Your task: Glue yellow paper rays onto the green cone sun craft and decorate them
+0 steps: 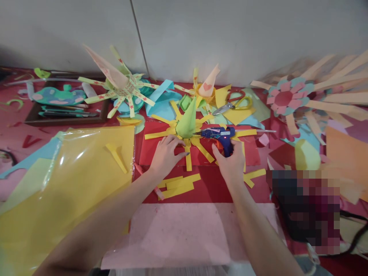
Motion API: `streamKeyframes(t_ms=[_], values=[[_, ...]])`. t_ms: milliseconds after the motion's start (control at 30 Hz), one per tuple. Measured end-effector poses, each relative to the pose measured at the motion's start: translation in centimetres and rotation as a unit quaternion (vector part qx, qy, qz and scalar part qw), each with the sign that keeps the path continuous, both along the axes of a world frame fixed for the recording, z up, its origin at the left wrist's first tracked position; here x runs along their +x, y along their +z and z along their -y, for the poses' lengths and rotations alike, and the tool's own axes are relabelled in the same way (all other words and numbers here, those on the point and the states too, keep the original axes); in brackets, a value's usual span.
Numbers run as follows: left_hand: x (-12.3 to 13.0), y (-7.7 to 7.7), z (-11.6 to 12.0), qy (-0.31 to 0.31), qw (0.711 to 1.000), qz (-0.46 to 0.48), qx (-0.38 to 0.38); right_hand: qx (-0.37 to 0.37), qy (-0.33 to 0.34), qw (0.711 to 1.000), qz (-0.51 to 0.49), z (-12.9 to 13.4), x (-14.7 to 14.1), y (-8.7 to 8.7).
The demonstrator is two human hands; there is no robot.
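A green paper cone (186,122) stands tilted at the middle of a craft with yellow paper strips (202,150) spread around it, on a red sheet (149,149). My right hand (230,159) is wrapped round a blue glue gun (220,134), whose nozzle points left at the cone's base; a small red light shows on it. My left hand (169,153) is at the craft's lower left, thumb and fingers near a yellow strip and not closed together. Whether its fingertips touch the paper is hard to see.
Loose yellow strips (179,186) lie nearer me, above a pink sheet (178,234). Yellow paper in clear plastic (94,172) lies left. Behind are a tool tray (66,122), scissors (230,105) and two cone crafts. A paper flower (284,98) and a blurred dark object (304,211) are right.
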State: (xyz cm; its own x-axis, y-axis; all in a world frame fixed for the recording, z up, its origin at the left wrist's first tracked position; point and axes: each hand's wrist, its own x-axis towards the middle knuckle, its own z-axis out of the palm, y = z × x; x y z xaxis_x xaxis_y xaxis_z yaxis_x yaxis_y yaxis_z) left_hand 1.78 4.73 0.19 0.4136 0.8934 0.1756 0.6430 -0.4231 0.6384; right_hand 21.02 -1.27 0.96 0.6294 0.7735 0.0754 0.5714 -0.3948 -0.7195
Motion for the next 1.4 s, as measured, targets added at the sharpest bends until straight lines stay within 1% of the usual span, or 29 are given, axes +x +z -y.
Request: streamKeyframes(t_ms=[100, 367, 567, 767, 900, 1133, 1400], values=[[0.06, 0.02, -0.04, -0.001, 1.0, -0.029, -0.003, -0.002, 0.004, 1.0, 0.0, 0.01, 0.0, -0.01], [0.19, 0.12, 0.04, -0.007, 0.999, -0.041, 0.014, 0.01, 0.009, 1.0, 0.019, -0.06, 0.06, -0.46], [0.22, 0.14, 0.25, -0.005, 0.999, -0.047, 0.022, -0.001, 0.008, 1.0, 0.012, -0.02, 0.02, -0.25], [0.26, 0.4, 0.44, -0.017, 0.996, -0.088, 0.024, 0.002, 0.009, 1.0, 0.013, -0.01, -0.04, -0.22], [0.31, 0.55, 0.61, -0.022, 0.994, -0.102, 0.045, 0.002, 0.006, 1.0, 0.011, -0.04, -0.04, -0.19], [0.29, 0.34, 0.66, -0.022, 0.994, -0.084, 0.059, 0.005, 0.011, 1.0, 0.017, -0.06, -0.01, -0.23], [0.29, -0.3, 0.52, 0.006, 0.999, -0.018, 0.04, 0.009, 0.014, 1.0, 0.015, -0.01, 0.01, -0.18]])
